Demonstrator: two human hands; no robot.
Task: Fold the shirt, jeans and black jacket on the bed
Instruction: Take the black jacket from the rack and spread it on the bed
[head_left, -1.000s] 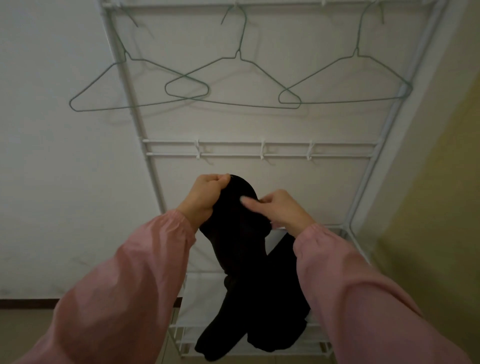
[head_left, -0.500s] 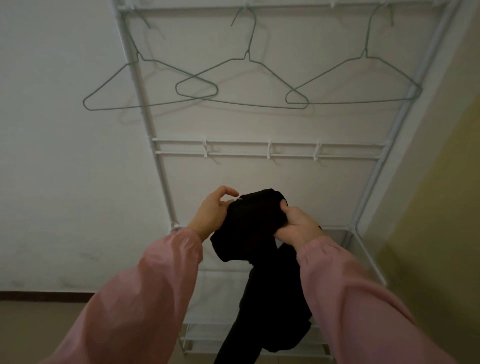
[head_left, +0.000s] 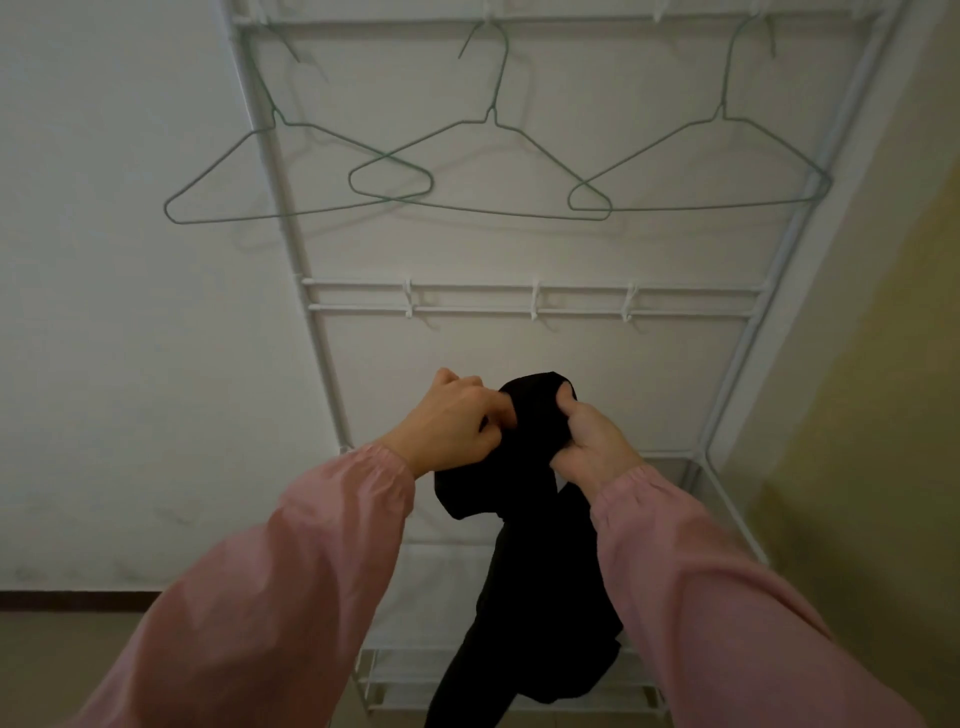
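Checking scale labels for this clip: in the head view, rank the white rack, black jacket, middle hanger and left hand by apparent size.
Largest: white rack.
Next: black jacket and middle hanger have a similar extent. The jacket is nearer and cropped by the frame, so these two are unranked.
Smallest: left hand.

A white wall (head_left: 130, 364) fills the left and centre, with a dark baseboard (head_left: 78, 600) along its foot above a beige floor (head_left: 62, 665). Against it stands a white metal garment rack (head_left: 724, 405) with a double rail of small hooks (head_left: 409, 301) and tiered shelves (head_left: 395, 670) low down. Three green wire hangers (head_left: 488, 210) hang from its top bar. A yellowish wall (head_left: 883, 415) rises on the right. The light is dim.
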